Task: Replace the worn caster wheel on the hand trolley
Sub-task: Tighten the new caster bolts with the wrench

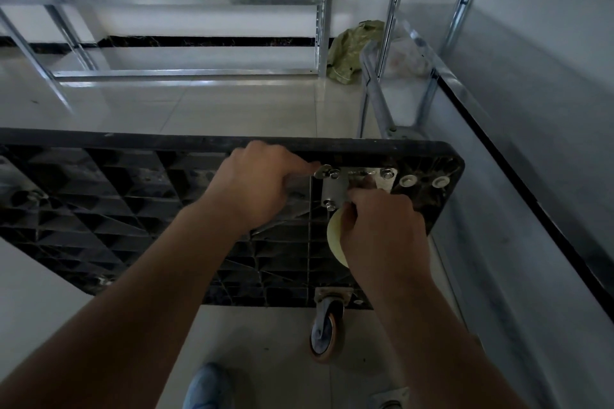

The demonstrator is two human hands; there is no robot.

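The trolley (133, 196) lies upside down on the tiled floor, its ribbed black underside facing up, and the job looks well past halfway. A pale yellow wheel (335, 236) — the new one, I'd judge — already sits at the far right corner, its metal plate (335, 189) flat against the deck with bolts showing at the corners. The left hand (255, 186) is curled, its fingertips pinching a small wrench or nut at the plate's upper left bolt (327, 172); I can't tell which it is. The right hand (378, 226) is wrapped round the wheel and its bracket, steadying them. The two hands work close together, but on different parts.

What seems left is tightening the fasteners, then turning the trolley back onto its wheels. How many bolts are already snug can't be read from here.

Nearer me, an older grey wheel with an orange rim (327, 332) is mounted at the near edge. Another metal plate (388, 397) lies loose on the floor by a blue shoe (206, 385) — possibly the worn part, though it is mostly cut off.
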